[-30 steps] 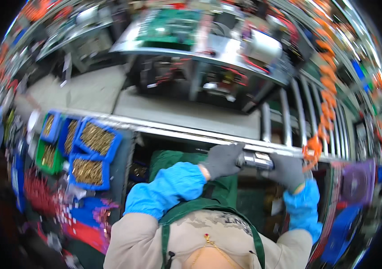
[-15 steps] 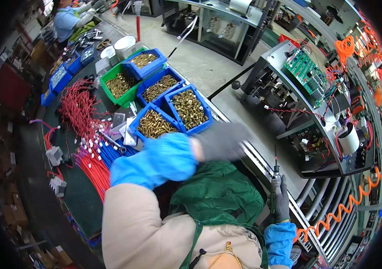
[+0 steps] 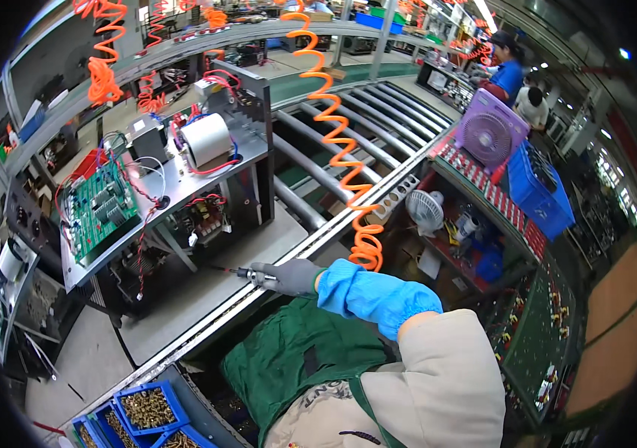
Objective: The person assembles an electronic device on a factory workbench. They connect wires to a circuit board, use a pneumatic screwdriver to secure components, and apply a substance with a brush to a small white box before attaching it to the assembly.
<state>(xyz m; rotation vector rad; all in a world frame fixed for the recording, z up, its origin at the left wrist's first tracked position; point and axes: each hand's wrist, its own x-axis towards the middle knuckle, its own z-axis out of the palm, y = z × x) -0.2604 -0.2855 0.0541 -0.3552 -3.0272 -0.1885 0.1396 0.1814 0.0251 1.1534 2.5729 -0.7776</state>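
Note:
My right hand [image 3: 289,276], in a grey glove with a blue sleeve cover, grips a powered screwdriver [image 3: 253,275]. Its thin bit points left, toward the lower edge of an open metal chassis [image 3: 184,175] on the grey belt. An orange coiled cable [image 3: 333,142] hangs down to the tool from above. The chassis carries a green circuit board [image 3: 102,205], a white wound coil [image 3: 205,140] and red wiring. My left hand is out of sight. My green apron and beige sleeve fill the bottom of the view.
Steel rollers [image 3: 363,127] run right of the chassis. Blue bins of brass screws [image 3: 147,407] sit at the lower left. A purple fan [image 3: 486,134], a small white fan [image 3: 427,209] and a blue crate [image 3: 539,187] stand at right. People [image 3: 509,63] work far off.
The view has swung from the screw bins to the chassis. My left arm has dropped out of sight. My right hand with the screwdriver now reaches out toward the chassis.

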